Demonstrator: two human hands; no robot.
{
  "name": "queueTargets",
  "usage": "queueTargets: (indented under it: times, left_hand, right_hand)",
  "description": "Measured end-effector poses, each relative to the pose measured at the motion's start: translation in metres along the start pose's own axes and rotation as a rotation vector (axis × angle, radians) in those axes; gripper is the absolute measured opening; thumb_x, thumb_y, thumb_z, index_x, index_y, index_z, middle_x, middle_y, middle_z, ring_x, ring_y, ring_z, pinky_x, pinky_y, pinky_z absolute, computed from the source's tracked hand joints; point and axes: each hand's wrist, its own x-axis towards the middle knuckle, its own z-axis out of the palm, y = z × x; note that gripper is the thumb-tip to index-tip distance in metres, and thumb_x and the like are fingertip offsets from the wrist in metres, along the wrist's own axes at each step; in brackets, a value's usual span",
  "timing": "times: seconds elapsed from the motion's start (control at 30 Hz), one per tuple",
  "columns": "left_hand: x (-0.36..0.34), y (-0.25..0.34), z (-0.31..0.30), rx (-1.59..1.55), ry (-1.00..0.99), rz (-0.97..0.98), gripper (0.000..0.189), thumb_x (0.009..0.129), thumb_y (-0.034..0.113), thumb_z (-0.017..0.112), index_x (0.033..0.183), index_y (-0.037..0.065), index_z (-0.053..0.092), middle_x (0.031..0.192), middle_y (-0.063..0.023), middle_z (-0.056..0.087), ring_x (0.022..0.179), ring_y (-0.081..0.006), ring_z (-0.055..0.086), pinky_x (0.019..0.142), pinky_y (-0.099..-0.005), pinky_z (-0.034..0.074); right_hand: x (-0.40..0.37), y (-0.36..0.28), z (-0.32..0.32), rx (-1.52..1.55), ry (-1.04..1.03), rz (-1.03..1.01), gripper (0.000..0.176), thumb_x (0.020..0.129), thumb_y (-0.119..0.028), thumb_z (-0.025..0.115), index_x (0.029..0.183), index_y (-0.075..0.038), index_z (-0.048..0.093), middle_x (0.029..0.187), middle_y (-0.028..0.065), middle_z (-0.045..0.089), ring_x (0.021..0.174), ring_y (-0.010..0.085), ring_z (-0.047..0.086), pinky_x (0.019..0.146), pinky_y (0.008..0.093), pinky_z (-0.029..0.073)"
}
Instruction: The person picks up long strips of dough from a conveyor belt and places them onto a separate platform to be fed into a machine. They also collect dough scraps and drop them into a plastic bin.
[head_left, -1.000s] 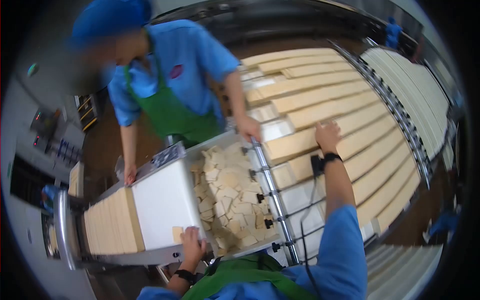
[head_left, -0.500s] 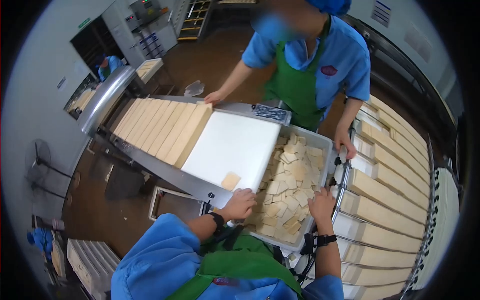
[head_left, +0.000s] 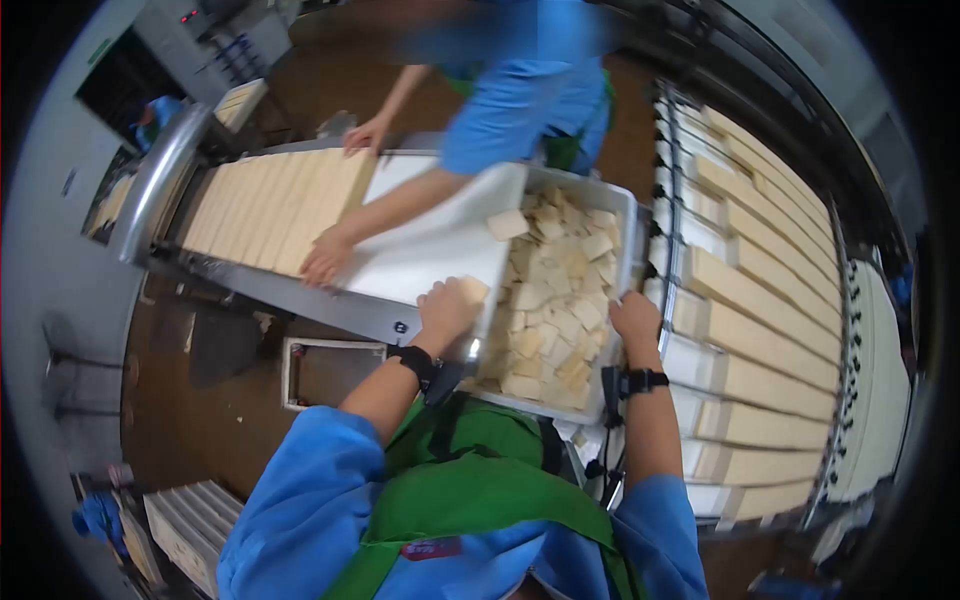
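My left hand [head_left: 447, 312] is over the near edge of the white board [head_left: 420, 255], its fingers curled against a thin beige square piece [head_left: 474, 290]. My right hand [head_left: 637, 318] is closed over the right rim of a white plastic bin [head_left: 628, 225]. Inside the bin lies a heap of thin beige pieces [head_left: 545, 310], many of them broken. Another square piece [head_left: 508, 225] overlaps the bin's left edge. Across the board, a co-worker's hand [head_left: 328, 255] touches the near end of a row of beige stacks [head_left: 275, 205]; their other hand [head_left: 370, 135] is at the far end.
A curved metal guard [head_left: 165, 185] stands at the conveyor's left end. To the right, a rack [head_left: 675, 200] carries long beige stacks [head_left: 765, 335] side by side. An open-topped frame [head_left: 330, 370] sits low beneath the conveyor. A stand fan [head_left: 70, 370] is at far left.
My left hand has moved to the square piece on the board. My right hand has closed at the bin rim. The co-worker has leaned left, bringing a second hand to the stacks. The view has shifted.
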Motion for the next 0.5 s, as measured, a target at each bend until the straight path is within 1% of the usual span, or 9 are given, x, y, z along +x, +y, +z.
queueTargets:
  times: [0.03, 0.13, 0.23, 0.27, 0.37, 0.4, 0.5]
  left_hand:
    - [0.000, 0.010, 0.005, -0.115, -0.046, 0.080, 0.051, 0.075, 0.040, 0.062, 0.109, 0.003, 0.053, 0.105, -0.0179, 0.057, 0.100, -0.0344, 0.055, 0.090, -0.0456, 0.037]
    - [-0.011, 0.024, 0.037, -0.419, -0.015, 0.382, 0.047, 0.077, 0.038, 0.064, 0.109, 0.004, 0.055, 0.104, -0.0161, 0.059, 0.103, -0.0333, 0.053, 0.089, -0.0436, 0.039]
    - [-0.016, 0.011, 0.033, -0.163, 0.111, 0.707, 0.041, 0.077, 0.024, 0.067, 0.113, 0.006, 0.056, 0.111, -0.0183, 0.054, 0.103, -0.0326, 0.051, 0.090, -0.0418, 0.037]
    - [-0.022, -0.001, 0.031, -0.121, 0.134, 0.734, 0.040, 0.077, 0.024, 0.066, 0.111, 0.006, 0.056, 0.111, -0.0175, 0.053, 0.103, -0.0323, 0.050, 0.090, -0.0422, 0.037]
    - [-0.033, -0.032, 0.030, 0.010, 0.218, 0.822, 0.035, 0.074, 0.022, 0.063, 0.106, 0.007, 0.058, 0.110, -0.0151, 0.051, 0.105, -0.0314, 0.047, 0.090, -0.0432, 0.036]
    - [-0.034, -0.031, 0.027, -0.012, 0.215, 0.830, 0.036, 0.074, 0.022, 0.063, 0.106, 0.007, 0.058, 0.110, -0.0145, 0.051, 0.105, -0.0316, 0.047, 0.090, -0.0435, 0.035]
    - [-0.039, -0.035, 0.018, -0.078, 0.205, 0.818, 0.037, 0.074, 0.021, 0.061, 0.108, 0.006, 0.056, 0.109, -0.0132, 0.051, 0.105, -0.0317, 0.047, 0.090, -0.0441, 0.035]
  right_hand:
    - [0.002, -0.003, -0.001, 0.003, 0.003, 0.010, 0.036, 0.077, -0.038, 0.059, 0.082, -0.003, 0.066, 0.085, 0.0183, 0.065, 0.080, 0.0363, 0.064, 0.071, 0.0447, 0.051]
    - [0.000, -0.003, 0.003, 0.035, 0.046, 0.003, 0.033, 0.079, -0.033, 0.055, 0.081, -0.001, 0.065, 0.084, 0.0188, 0.065, 0.079, 0.0364, 0.064, 0.071, 0.0450, 0.052]
    - [0.004, 0.002, 0.012, 0.036, 0.048, 0.005, 0.032, 0.078, -0.032, 0.056, 0.080, -0.002, 0.065, 0.083, 0.0179, 0.066, 0.077, 0.0355, 0.064, 0.070, 0.0440, 0.052]
    - [0.002, 0.002, 0.011, 0.033, 0.063, -0.020, 0.029, 0.078, -0.031, 0.056, 0.079, -0.003, 0.065, 0.083, 0.0178, 0.065, 0.076, 0.0347, 0.065, 0.069, 0.0433, 0.053]
    - [0.004, -0.001, 0.010, -0.016, 0.030, 0.024, 0.031, 0.078, -0.032, 0.060, 0.083, -0.003, 0.066, 0.084, 0.0182, 0.065, 0.081, 0.0347, 0.064, 0.072, 0.0434, 0.052]
    - [0.001, -0.004, 0.006, -0.008, 0.047, 0.026, 0.029, 0.077, -0.031, 0.060, 0.080, -0.002, 0.066, 0.084, 0.0192, 0.065, 0.080, 0.0352, 0.064, 0.072, 0.0435, 0.052]
    - [0.008, 0.007, 0.024, -0.004, 0.038, -0.007, 0.023, 0.074, -0.027, 0.062, 0.078, -0.004, 0.066, 0.084, 0.0176, 0.065, 0.079, 0.0350, 0.064, 0.070, 0.0436, 0.052]
